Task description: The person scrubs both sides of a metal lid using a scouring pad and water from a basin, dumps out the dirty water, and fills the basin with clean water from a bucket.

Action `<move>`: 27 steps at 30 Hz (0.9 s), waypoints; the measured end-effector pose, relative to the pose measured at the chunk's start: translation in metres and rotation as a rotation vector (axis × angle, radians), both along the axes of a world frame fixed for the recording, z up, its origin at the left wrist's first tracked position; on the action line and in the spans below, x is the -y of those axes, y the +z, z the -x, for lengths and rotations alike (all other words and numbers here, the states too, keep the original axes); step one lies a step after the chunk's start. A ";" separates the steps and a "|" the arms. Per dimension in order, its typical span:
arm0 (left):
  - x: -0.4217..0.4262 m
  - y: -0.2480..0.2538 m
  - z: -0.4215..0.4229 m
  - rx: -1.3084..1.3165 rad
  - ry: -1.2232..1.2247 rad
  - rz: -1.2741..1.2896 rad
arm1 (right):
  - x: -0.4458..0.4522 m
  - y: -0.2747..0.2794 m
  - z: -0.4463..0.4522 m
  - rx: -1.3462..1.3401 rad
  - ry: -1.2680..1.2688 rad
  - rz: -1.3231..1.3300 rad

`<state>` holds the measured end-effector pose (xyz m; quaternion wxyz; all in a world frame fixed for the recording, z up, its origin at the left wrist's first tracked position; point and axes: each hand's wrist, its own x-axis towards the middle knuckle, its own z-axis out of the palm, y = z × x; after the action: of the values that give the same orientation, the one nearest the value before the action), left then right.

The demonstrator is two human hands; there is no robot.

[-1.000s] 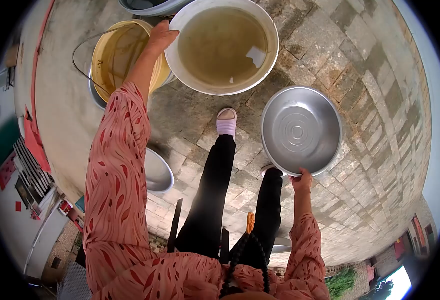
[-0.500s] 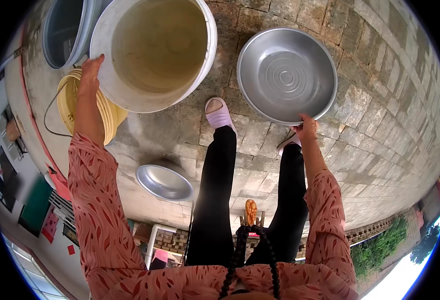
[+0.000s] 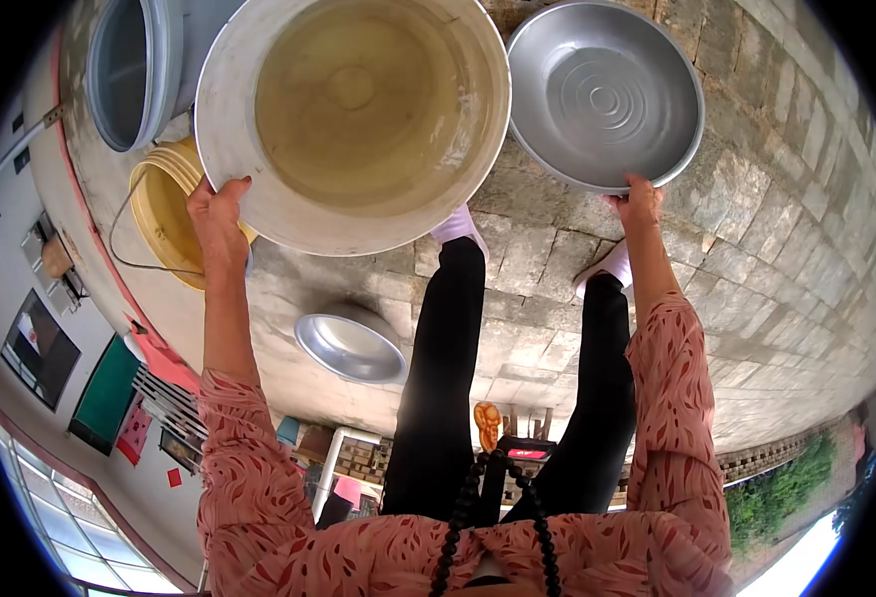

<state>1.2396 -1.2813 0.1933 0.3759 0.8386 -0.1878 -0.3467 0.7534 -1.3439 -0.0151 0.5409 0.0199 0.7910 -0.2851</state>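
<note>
My left hand [image 3: 221,207] is closed on the near left rim of a large white bucket [image 3: 227,129], thumb over the edge. Cloudy yellowish water [image 3: 358,109] lies inside, and the bucket's top is cut off by the view's upper edge. To the right, my right hand [image 3: 640,204] grips the near rim of a wide grey metal basin [image 3: 607,99]. Only a wet-looking sheen and ring marks show on the basin's bottom. The bucket's right rim comes very close to the basin's left rim; I cannot tell if they touch.
A yellow bucket [image 3: 159,214] with a wire handle lies tipped at the left, below a blue-grey tub [image 3: 124,75]. A smaller silver basin [image 3: 350,343] rests on the paving near my left leg [image 3: 443,388]. Stone paving [image 3: 756,259] stretches to the right.
The white bucket has come closer and shifted right towards the grey basin, its opening turned more to me. The basin, with my right hand on it, appears farther up and right.
</note>
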 end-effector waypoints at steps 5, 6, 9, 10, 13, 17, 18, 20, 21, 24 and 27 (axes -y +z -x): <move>0.030 0.012 0.069 0.021 0.075 0.125 | 0.010 -0.038 0.012 0.092 -0.035 0.012; 0.037 0.010 0.082 0.021 0.089 0.165 | 0.011 -0.044 0.014 0.111 -0.047 0.005; 0.057 0.007 0.111 0.032 0.100 0.252 | 0.017 -0.048 0.012 0.119 -0.129 0.020; 0.064 0.006 0.121 0.035 0.099 0.276 | 0.020 -0.049 0.013 0.127 -0.135 0.035; 0.081 0.012 0.146 0.062 0.088 0.246 | 0.029 -0.051 0.016 0.148 -0.220 0.070; 0.081 0.013 0.163 0.080 0.047 0.218 | 0.043 -0.059 0.027 0.163 -0.238 0.020; 0.081 0.012 0.166 0.091 0.040 0.219 | 0.041 -0.064 0.033 0.208 -0.317 0.055; 0.081 0.010 0.172 0.111 0.036 0.230 | 0.039 -0.070 0.038 0.208 -0.336 0.059; 0.080 0.008 0.174 0.118 0.024 0.232 | 0.039 -0.074 0.039 0.212 -0.341 0.058; 0.078 0.005 0.172 0.132 -0.008 0.239 | 0.032 -0.086 0.040 0.147 -0.364 0.063; 0.076 0.003 0.172 0.122 -0.021 0.256 | 0.027 -0.106 0.049 0.266 -0.384 0.044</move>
<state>1.0678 -1.3574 0.1962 0.4639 0.8013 -0.2619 -0.2721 0.7045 -1.3712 -0.1215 0.5766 0.1954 0.6880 -0.3950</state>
